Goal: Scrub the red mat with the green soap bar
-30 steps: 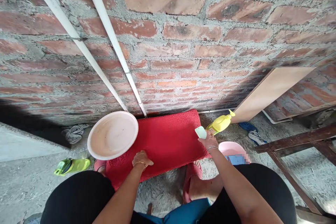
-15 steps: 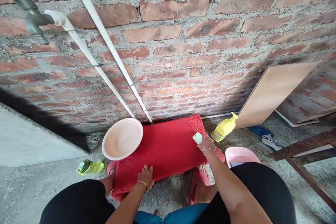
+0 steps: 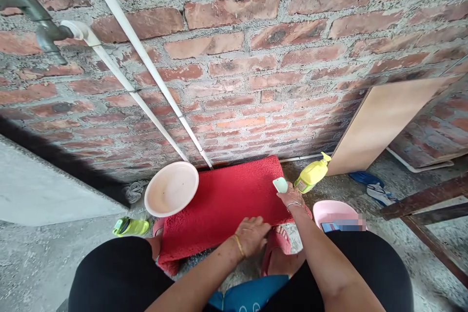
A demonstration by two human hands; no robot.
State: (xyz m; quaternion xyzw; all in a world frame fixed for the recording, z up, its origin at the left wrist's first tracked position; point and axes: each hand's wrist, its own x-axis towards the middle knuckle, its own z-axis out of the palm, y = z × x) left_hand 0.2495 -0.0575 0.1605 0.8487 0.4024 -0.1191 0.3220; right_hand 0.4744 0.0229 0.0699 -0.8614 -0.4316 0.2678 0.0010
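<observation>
A red, plush-looking mat (image 3: 226,200) lies folded in front of me, its shaggy edges showing at the sides. My right hand (image 3: 291,196) rests at the mat's right end, its fingers closed round a small pale-green block (image 3: 280,185) with rounded corners; its underside is hidden, so I cannot tell its kind. Over the mat's near edge is my left hand (image 3: 251,236), palm down with fingers stretched out and nothing held. A pale pink basin (image 3: 171,189) sits on the mat's left end. Just beyond my right hand stands a yellow pump bottle (image 3: 312,174).
A green bottle (image 3: 131,226) lies on the concrete floor at left. A pink tub (image 3: 334,208) stands by my right knee. A brick wall (image 3: 234,66) with white pipes (image 3: 161,78) rises behind; a board (image 3: 383,124) leans there. A wooden frame (image 3: 431,200) is at right.
My left hand has moved right along the mat's near edge, towards my right hand. My right hand, still holding the pale-green block, has shifted slightly. The view has tilted a little.
</observation>
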